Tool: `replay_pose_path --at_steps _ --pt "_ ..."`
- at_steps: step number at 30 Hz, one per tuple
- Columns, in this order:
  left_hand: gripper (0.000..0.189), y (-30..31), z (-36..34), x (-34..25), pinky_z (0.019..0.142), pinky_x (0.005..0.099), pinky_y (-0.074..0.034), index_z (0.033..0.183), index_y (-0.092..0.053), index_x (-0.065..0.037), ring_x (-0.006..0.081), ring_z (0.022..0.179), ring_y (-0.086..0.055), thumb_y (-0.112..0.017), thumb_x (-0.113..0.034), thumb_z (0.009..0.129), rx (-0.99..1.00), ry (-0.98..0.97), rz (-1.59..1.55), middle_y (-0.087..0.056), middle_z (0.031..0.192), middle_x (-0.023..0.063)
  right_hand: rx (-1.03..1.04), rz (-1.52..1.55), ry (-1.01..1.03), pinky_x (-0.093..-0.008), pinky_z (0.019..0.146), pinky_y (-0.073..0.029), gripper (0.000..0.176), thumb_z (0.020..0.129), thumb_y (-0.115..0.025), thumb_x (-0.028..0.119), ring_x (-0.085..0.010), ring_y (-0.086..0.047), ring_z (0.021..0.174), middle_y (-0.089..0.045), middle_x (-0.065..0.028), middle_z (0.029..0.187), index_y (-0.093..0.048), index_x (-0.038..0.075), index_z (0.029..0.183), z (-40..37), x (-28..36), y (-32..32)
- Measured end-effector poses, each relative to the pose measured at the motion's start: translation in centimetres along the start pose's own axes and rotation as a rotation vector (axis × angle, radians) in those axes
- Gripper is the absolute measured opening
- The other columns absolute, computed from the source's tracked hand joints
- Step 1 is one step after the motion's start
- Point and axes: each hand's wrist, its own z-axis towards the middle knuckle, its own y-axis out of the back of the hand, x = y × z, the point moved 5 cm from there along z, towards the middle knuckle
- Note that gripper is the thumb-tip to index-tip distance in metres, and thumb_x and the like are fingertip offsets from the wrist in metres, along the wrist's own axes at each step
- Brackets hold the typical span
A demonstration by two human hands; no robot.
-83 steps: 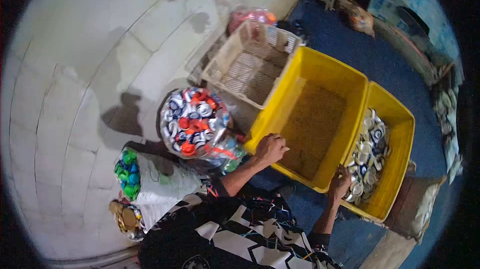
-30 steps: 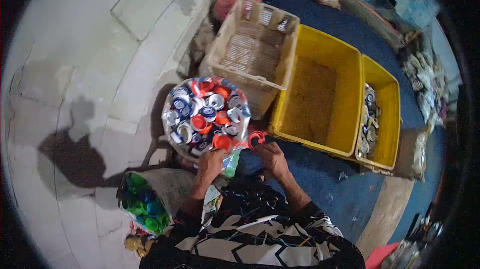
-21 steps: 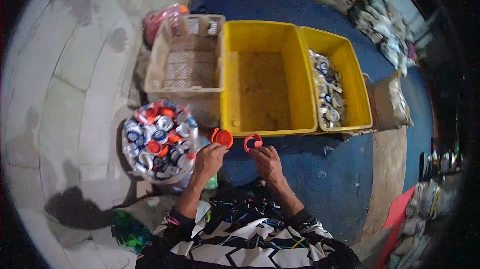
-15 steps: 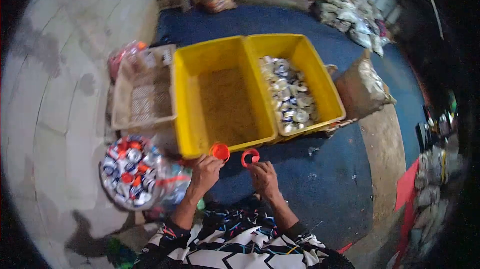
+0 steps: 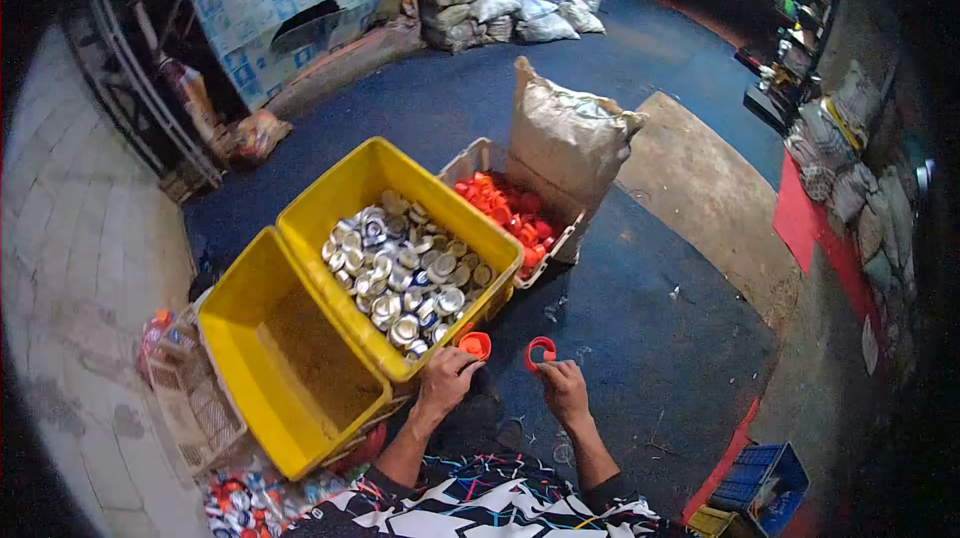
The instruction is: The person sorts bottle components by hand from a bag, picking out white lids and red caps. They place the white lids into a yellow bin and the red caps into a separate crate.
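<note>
My left hand [image 5: 446, 384] pinches a red plastic cap [image 5: 475, 345], its open side turned up, beside the near corner of a yellow bin [image 5: 362, 350]. In that bin lies a heap of silver, white and blue caps [image 5: 400, 273]. To the right, my right hand [image 5: 566, 390] grips a red ring-shaped cap [image 5: 540, 351] between thumb and fingers, above the dark floor. The two red pieces are apart. Beyond them, a pale crate [image 5: 560, 246] holds many red caps [image 5: 508, 210].
A second yellow bin [image 5: 225, 338] adjoins on the left, with a pale crate [image 5: 205, 408] and mixed caps [image 5: 250, 503] beside it. A tall sack [image 5: 570, 128] stands behind the red caps. Piled sacks [image 5: 500, 3] lie far back; a blue crate [image 5: 765, 488] is at lower right.
My view has swung to the right, bringing the crate of red caps into sight. Both hands still hold the red pieces, now near the bin of silver caps.
</note>
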Motion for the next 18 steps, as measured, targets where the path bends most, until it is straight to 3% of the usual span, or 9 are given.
replay_pose_path --at_steps 11,18 --pt "0.009 -7.6 20.1 6.5 0.071 0.0397 -0.047 0.081 -0.069 -0.006 0.0301 0.077 -0.060 -0.072 -0.014 0.077 -0.001 -0.065 -0.022 -0.065 0.081 0.0109 0.073 -0.099 -0.067 -0.0391 0.073 -0.049 0.017 0.076 -0.068 0.003 -0.0294 -0.061 0.081 -0.066 -0.0100 0.086 -0.066 0.007 0.093 14.9 -10.4 -2.2" --pt "0.006 -7.0 31.8 10.2 0.071 0.0394 -0.045 0.078 -0.068 -0.005 0.0293 0.080 -0.060 -0.070 -0.010 0.076 -0.107 -0.074 0.036 -0.065 0.083 0.0087 0.159 -0.083 0.160 -0.0400 0.070 -0.048 0.017 0.076 -0.067 0.007 -0.0296 -0.060 0.081 -0.065 -0.0093 0.087 -0.066 0.008 0.093 31.8 -13.3 -6.0"
